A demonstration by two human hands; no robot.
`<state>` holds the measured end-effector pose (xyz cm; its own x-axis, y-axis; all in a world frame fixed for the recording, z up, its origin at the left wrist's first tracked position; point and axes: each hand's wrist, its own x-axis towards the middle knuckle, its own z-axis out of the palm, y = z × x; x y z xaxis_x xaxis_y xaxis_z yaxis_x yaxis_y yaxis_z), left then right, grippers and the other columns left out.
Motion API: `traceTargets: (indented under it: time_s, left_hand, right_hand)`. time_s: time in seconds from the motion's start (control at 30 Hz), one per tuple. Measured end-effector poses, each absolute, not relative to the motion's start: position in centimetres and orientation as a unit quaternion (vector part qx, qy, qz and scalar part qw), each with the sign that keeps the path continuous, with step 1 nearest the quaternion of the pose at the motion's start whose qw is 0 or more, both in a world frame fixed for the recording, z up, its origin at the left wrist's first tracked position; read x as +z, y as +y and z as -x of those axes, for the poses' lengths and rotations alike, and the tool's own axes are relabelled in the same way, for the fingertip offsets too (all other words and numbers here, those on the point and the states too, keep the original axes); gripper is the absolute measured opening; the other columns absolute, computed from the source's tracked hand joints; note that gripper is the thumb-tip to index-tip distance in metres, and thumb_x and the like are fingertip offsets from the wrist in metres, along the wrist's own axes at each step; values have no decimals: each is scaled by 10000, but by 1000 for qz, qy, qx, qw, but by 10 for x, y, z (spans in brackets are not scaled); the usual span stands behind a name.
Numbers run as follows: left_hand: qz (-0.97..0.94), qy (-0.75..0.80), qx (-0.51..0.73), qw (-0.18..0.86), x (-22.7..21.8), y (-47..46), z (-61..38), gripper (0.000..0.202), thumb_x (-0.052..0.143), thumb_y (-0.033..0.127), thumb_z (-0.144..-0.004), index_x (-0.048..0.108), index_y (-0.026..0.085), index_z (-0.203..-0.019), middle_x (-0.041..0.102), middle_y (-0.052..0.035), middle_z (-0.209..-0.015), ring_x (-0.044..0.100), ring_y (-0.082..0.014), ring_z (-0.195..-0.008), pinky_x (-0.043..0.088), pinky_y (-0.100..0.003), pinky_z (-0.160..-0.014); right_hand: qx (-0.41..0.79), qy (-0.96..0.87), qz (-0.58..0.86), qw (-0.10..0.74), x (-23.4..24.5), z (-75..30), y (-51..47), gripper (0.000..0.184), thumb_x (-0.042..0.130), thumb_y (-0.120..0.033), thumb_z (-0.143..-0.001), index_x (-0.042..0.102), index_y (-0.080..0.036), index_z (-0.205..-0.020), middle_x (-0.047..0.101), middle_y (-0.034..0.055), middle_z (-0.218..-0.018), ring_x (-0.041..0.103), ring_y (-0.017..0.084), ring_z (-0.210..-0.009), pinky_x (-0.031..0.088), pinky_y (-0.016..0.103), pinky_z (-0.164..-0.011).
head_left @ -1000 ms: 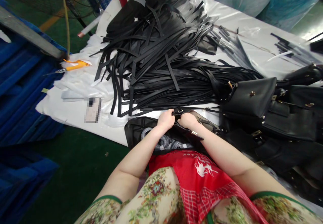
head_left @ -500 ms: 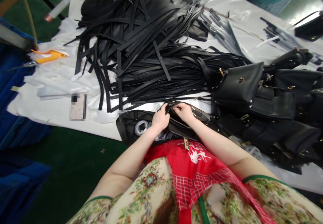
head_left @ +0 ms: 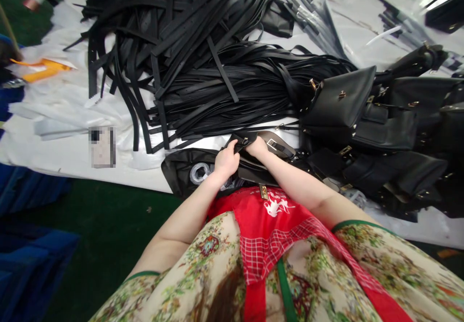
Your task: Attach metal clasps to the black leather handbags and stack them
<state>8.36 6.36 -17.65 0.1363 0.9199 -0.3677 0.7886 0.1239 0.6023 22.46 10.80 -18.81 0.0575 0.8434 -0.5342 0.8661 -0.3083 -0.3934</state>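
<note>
A black bag (head_left: 192,169) lies at the near edge of the table, partly over my lap, with grey stuffing showing in its opening. My left hand (head_left: 226,160) is closed on the bag's top edge beside a small metal ring. My right hand (head_left: 258,147) is closed next to it, pinching a black strap with a metal buckle (head_left: 272,144) that runs off to the right. Both hands nearly touch each other over the bag.
A large heap of black straps (head_left: 203,65) covers the white table sheet (head_left: 68,119) behind my hands. Finished black bags (head_left: 344,102) are piled at the right. A phone (head_left: 102,146) lies at the left, an orange tool (head_left: 41,69) farther left. Blue crates stand on the floor.
My view has tilted down and the table has shifted up and left in the picture. My hands stay together on the bag, the right now closer to the buckle.
</note>
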Motion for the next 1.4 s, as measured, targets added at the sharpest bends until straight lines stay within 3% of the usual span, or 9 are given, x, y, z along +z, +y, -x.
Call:
traceTargets:
  time_s: [0.17,0.27,0.43,0.6,0.7,0.8,1.03,1.2,1.4]
  left_hand:
    - [-626,661,120,397,-184,62,-69,500,438,208,-872,427,225,-1372,683,-79,-1146,662,-260,-1006,493,-354,-887]
    - [-622,650,130,417,-186,62,-64,494,438,237,-887,407,230,-1380,708,-64,-1059,670,-254,-977,499,-351,-872]
    - [-624,654,123,410,-182,68,-73,492,428,235,-892,396,209,-1383,702,-76,-1049,671,-256,-949,495,-355,-862]
    - [-639,642,122,405,-169,77,-74,526,483,221,-872,396,106,-1377,698,-89,-906,661,-226,-854,493,-332,-826]
    - [-650,639,201,360,-141,74,-64,526,568,282,-845,452,94,-1322,621,-12,-699,615,-179,-695,492,-295,-740]
    - [-678,580,289,347,-108,62,-58,282,561,296,-862,611,179,-1114,563,25,-653,578,-142,-659,482,-270,-725]
    - [-707,461,265,467,-84,50,-80,144,557,241,-874,688,195,-914,693,-24,-859,636,-144,-792,502,-267,-763]
    - [-719,435,266,472,-84,57,-86,200,627,278,-836,685,192,-1008,679,-41,-901,626,-152,-815,502,-284,-779]
    - [-760,358,235,490,-75,75,-85,92,661,233,-787,715,194,-850,639,-23,-822,578,-123,-705,480,-258,-662]
  right_hand:
    - [-462,604,-647,-63,-157,-249,82,279,623,-159,-734,646,-130,-1010,685,75,-925,643,153,-799,522,288,-787]
    - [-556,653,-492,-150,-104,-274,51,452,530,-69,-701,606,-151,-1140,637,98,-1126,611,186,-1025,486,356,-933]
    - [-488,790,-364,-78,-45,-274,11,636,643,-139,-728,504,-231,-1342,425,114,-1434,379,255,-1328,316,450,-1103]
    - [-438,778,-441,-94,-73,-249,8,260,499,-187,-891,671,-214,-1084,627,97,-1198,559,216,-1120,419,395,-1002]
    - [-501,655,-546,-149,-92,-257,17,281,439,-329,-946,668,-187,-1027,693,67,-1002,628,187,-922,470,345,-896]
    - [-588,563,-555,-169,-97,-271,22,331,502,-431,-906,672,-153,-962,694,57,-909,621,182,-829,485,325,-812]
    - [-685,514,-485,-177,-76,-275,24,363,562,-485,-859,650,-133,-826,639,35,-803,551,142,-713,431,261,-676]
    - [-650,557,-502,-128,-68,-275,24,386,539,-505,-859,555,-151,-706,453,-40,-586,351,78,-520,278,221,-503]
    - [-584,626,-514,-60,-66,-270,27,415,516,-498,-862,541,-159,-625,377,-55,-499,300,69,-464,222,221,-455]
